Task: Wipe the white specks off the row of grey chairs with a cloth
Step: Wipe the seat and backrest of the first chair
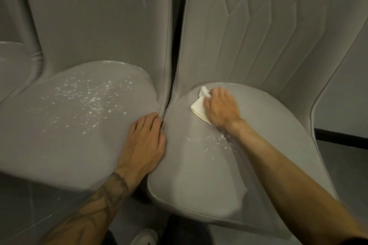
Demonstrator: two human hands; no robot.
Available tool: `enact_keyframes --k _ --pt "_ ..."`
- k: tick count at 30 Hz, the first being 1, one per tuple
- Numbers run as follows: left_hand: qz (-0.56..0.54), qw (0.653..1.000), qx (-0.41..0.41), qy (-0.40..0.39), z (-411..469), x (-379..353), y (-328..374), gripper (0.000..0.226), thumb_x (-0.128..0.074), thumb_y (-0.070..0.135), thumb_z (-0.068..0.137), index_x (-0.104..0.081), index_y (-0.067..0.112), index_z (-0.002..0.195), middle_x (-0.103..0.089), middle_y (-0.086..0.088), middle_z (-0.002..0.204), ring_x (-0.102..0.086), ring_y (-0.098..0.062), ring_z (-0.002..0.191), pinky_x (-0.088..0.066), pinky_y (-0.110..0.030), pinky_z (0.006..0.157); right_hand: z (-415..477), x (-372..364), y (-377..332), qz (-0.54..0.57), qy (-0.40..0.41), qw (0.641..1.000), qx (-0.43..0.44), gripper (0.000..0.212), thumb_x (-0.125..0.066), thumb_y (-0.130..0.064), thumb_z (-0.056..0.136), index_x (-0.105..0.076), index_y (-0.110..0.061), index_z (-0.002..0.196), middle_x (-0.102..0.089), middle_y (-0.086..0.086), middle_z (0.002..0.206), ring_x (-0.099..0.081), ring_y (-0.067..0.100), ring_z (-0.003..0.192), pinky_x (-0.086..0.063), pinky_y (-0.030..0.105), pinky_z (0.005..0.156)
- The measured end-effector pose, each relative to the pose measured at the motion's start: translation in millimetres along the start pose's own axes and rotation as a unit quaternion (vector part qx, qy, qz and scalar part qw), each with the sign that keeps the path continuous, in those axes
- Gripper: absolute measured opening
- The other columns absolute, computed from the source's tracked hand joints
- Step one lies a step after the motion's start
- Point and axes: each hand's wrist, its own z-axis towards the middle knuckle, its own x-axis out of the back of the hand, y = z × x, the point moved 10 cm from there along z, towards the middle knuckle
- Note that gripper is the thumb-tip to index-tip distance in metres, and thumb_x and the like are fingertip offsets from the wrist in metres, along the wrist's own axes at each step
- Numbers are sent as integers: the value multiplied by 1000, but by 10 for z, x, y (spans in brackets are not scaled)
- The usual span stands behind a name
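The right hand (222,108) gripped the cloth (198,108) at the back edge of the right seat (199,175). The left hand (144,141) rested on the left seat (49,135) at its edge, fingers loose.

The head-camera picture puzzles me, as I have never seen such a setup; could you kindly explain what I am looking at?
There is no machine here. A person wears one wide-angle camera on the head, looking forward and down, so the two bare arms reaching in from below are their own. In front stand grey chairs side by side. The left seat is scattered with many white specks; the right seat shows only a few, near the wrist. The right hand holds a white cloth pressed against the back part of the right seat. The left hand holds nothing and rests on the inner edge of the left seat, with its fingertips at the gap between the chairs.
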Motion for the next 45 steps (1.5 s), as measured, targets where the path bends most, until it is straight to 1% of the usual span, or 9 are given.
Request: enact_keyframes --k 6,12,18,24,30,36,38,42,45 --pt "-44 999 -3 22 -16 -3 -45 40 -41 18 97 -63 6 128 -65 -13 130 -63 -32 118 -46 -45 105 -576 -173 -1221 20 -29 967 254 35 -31 -33 102 -56 -12 112 -57 11 108 -51 30 96 -37 41 82" --pt "-26 999 0 31 -28 -12 -41 43 -34 14 92 -61 3 123 -65 -17 123 -62 -36 109 -48 -47 99 -26 -23 -537 5 -12 998 61 32 -35 -30 105 -50 -5 119 -53 17 121 -49 35 110 -34 43 93" --pt "-12 999 -6 31 -17 -13 -37 37 -35 19 96 -61 7 119 -64 -15 124 -61 -34 111 -48 -47 98 -584 -26 -838 62 -15 972 227 29 -40 -31 103 -56 -6 106 -56 16 105 -50 35 93 -36 45 82" --pt "-1 1000 -6 27 2 0 -15 33 -37 19 98 -61 7 117 -63 -15 123 -60 -35 110 -48 -49 97 -159 54 357 -54 -3 998 -32 35 -33 -32 104 -49 -5 122 -52 18 123 -48 35 112 -34 44 96" --pt "0 1000 -2 2 3 -11 5 38 -37 23 98 -63 4 120 -64 -18 125 -61 -37 113 -48 -50 100 -796 0 -553 57 -8 984 171 30 -37 -31 104 -55 -7 108 -55 15 106 -49 35 95 -36 45 84" --pt "-4 1000 -1 3 0 29 53 42 -33 24 99 -63 2 118 -64 -20 124 -62 -40 111 -49 -53 98 -538 248 955 -72 3 994 -84 34 -31 -32 105 -50 -7 119 -53 17 121 -49 36 109 -35 45 94" --pt "-6 1000 -1 8 2 35 55 42 -33 25 99 -63 2 119 -64 -20 124 -61 -40 112 -48 -53 99 -699 172 534 -39 10 996 -75 29 -36 -30 103 -52 -9 114 -55 15 116 -50 35 106 -36 46 91" --pt "-5 1000 2 8 -5 1 19 42 -33 25 100 -63 3 119 -64 -21 124 -62 -40 111 -48 -53 98 -1262 21 -605 54 12 991 121 26 -37 -34 101 -54 -15 105 -54 8 99 -48 29 90 -36 41 80" --pt "0 1000 1 11 -22 -10 6 40 -34 24 100 -63 3 118 -64 -21 123 -61 -40 109 -49 -53 96 -1128 160 9 6 1 997 76 31 -34 -34 104 -55 -13 111 -55 10 107 -50 32 99 -37 43 88"
